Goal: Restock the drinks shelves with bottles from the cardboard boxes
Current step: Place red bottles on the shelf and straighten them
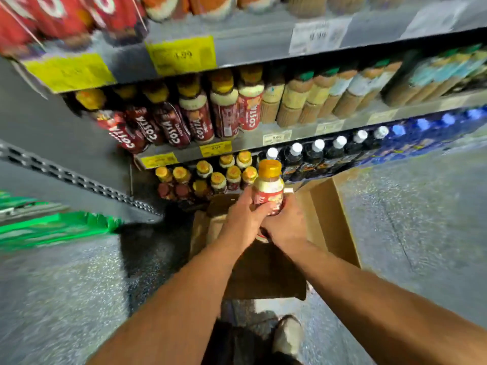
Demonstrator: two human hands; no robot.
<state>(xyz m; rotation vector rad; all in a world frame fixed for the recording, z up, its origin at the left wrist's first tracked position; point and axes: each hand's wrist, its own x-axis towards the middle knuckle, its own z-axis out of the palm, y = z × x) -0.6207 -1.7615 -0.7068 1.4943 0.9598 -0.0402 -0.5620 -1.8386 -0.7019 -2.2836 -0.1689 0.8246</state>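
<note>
Head view: both hands, left grip [243, 218] and right grip [286, 223], clasped around one yellow-capped bottle [268, 187] above the open cardboard box [334, 222], mid-restock, next move likely forward into the bottom shelf's matching row [210, 175] just beyond.

A cardboard box [332, 219] is sitting on the floor [421, 219], near the shelves [237, 51]. Two hands are meeting over the box, the left hand [243, 219] beside the right hand [286, 225], and a bottle [268, 185] is standing up between them. Far behind the bottle, more bottles are sitting in rows on the bottom shelf [210, 175]. A shoe [288, 335] is resting on the floor nearer than the box.
</note>
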